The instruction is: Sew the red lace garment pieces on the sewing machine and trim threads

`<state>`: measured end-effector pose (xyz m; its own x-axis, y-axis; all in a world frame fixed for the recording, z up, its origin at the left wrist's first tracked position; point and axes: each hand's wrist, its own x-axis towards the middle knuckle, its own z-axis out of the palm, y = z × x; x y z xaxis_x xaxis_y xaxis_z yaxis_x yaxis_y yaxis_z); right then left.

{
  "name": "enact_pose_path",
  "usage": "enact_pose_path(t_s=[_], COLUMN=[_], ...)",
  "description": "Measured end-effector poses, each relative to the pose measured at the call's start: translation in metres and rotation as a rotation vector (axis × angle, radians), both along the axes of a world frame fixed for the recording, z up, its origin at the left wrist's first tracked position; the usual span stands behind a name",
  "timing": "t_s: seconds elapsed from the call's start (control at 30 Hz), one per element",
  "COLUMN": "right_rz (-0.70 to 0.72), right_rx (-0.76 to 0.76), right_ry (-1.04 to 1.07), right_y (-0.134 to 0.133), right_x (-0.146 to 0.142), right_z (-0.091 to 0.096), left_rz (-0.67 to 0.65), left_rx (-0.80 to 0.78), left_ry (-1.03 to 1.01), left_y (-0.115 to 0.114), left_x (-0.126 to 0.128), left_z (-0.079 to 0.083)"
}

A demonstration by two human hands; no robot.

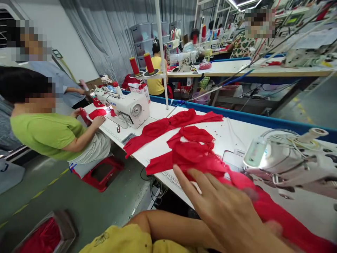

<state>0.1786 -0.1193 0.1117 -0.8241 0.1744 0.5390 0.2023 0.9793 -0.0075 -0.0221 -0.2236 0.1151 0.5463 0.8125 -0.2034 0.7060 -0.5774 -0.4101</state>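
Observation:
My right hand (223,207) reaches across the front of the table with its back toward me. Its fingers are stretched out and apart, over or against a piece of gathered red fabric (195,156); contact is hard to judge. A long red strip (279,214) runs from this piece toward the lower right. My left forearm (179,226) passes under the right hand. Most of the left hand is hidden; blurred fingertips (251,194) on the red strip seem to belong to it. A sewing machine (295,165) stands just right of the fabric.
More red pieces (168,126) lie farther along the white table (231,131). Beyond them is another sewing machine (134,109), where a person in a green shirt (50,137) sits on a red stool (105,174). A bin of red fabric (65,228) stands on the floor, lower left.

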Motion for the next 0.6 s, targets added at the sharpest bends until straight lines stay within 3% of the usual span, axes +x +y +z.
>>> enact_pose_path(t_s=[0.03, 0.07, 0.1, 0.17, 0.27, 0.33, 0.4, 0.5, 0.6], right_rz=[-0.014, -0.009, -0.069, -0.268, -0.486, -0.572, -0.635, -0.699, -0.703], right_rx=[0.051, 0.076, 0.049, -0.026, -0.114, -0.17, -0.209, -0.209, -0.1], right_ry=[-0.011, 0.06, 0.065, 0.038, -0.053, -0.169, -0.259, -0.353, -0.362], right_y=[0.001, 0.002, 0.003, 0.003, -0.008, -0.015, -0.017, -0.017, -0.009], right_x=[-0.017, -0.022, -0.018, 0.008, 0.051, 0.067, 0.076, 0.083, 0.086], right_z=[0.021, 0.028, 0.024, -0.005, -0.051, -0.066, -0.069, -0.063, -0.058], left_rz=[0.0, -0.01, -0.026, -0.024, 0.113, 0.183, 0.146, 0.083, 0.042], left_rx=[-0.021, -0.061, -0.112, -0.147, 0.051, 0.203, 0.195, 0.202, 0.225], left_ry=[-0.111, -0.257, -0.426, -0.76, -1.075, -1.107, -1.021, -0.897, -0.845], left_y=[0.008, 0.017, 0.023, 0.025, 0.018, 0.027, 0.043, 0.059, 0.065], left_x=[0.012, 0.025, 0.037, 0.052, 0.04, 0.019, 0.007, 0.008, 0.016], left_z=[-0.008, -0.018, -0.029, -0.049, -0.068, -0.077, -0.086, -0.091, -0.09])
